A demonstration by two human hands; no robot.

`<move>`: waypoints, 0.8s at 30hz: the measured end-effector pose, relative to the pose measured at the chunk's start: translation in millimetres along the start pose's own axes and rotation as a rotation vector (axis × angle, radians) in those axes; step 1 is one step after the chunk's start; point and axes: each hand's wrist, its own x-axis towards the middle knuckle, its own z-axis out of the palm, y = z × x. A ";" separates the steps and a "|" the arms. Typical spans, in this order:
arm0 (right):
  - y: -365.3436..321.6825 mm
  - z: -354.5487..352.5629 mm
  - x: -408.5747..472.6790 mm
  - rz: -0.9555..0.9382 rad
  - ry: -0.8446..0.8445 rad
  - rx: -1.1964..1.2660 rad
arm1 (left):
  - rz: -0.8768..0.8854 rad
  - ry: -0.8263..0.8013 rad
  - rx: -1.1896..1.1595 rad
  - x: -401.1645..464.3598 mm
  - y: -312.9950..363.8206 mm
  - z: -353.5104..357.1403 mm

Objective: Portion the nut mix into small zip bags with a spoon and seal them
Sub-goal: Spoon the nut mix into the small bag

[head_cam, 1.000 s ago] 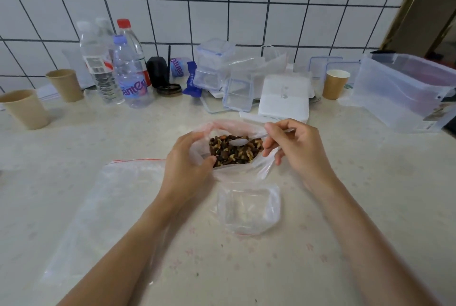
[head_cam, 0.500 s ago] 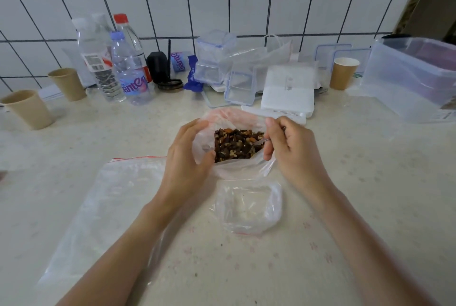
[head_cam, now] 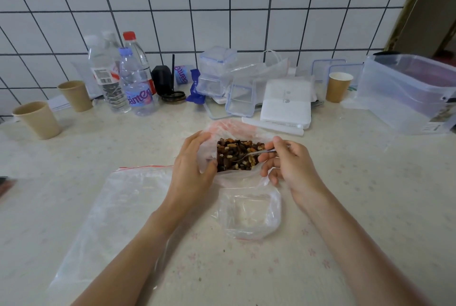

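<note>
Left hand [head_cam: 191,170]: curled round the rim of the nut mix bag [head_cam: 232,133] at frame centre, holding its mouth wide for scooping
Right hand [head_cam: 287,164]: pinches the spoon [head_cam: 256,154], bowl dug into the nut mix [head_cam: 238,155]
Small zip bag [head_cam: 249,214]: lying open on the worktop [head_cam: 370,194] just below, seemingly ready to receive
Change: a second ago the spoon lay flat above the nuts; now it is tipped in

Both forearms are bare to the frame edge. The left hand [head_cam: 190,170] and right hand [head_cam: 291,165] are uncovered, slim-fingered, with short nails.
</note>
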 end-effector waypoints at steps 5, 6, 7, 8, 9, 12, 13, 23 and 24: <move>4.3 1.9 -1.4 0.041 -0.022 0.036 | 0.019 -0.011 0.046 0.1 -0.1 -1.8; 4.2 2.0 -1.4 0.041 -0.021 0.043 | 0.015 -0.022 0.046 0.2 0.5 -3.0; 3.7 1.2 -1.4 0.039 -0.018 0.053 | 0.002 -0.035 0.040 0.0 1.1 -4.5; 3.1 -0.3 -1.4 0.035 -0.013 0.066 | -0.017 -0.049 0.031 -0.3 1.6 -6.3; 2.2 -2.5 -1.6 0.027 -0.008 0.080 | -0.037 -0.062 0.024 -0.9 2.3 -8.5; -1.1 -9.2 -1.7 0.000 -0.004 0.096 | -0.049 -0.063 0.035 -3.2 5.4 -15.1; -2.3 -11.4 -1.6 -0.009 -0.006 0.097 | -0.035 -0.048 0.052 -4.4 7.2 -17.1; -22.3 -31.8 -4.4 -0.074 -0.024 0.117 | -0.049 -0.330 0.171 -19.3 31.4 -33.0; -25.6 -34.5 -5.4 -0.081 -0.038 0.121 | -0.073 -0.389 0.168 -20.7 31.1 -32.2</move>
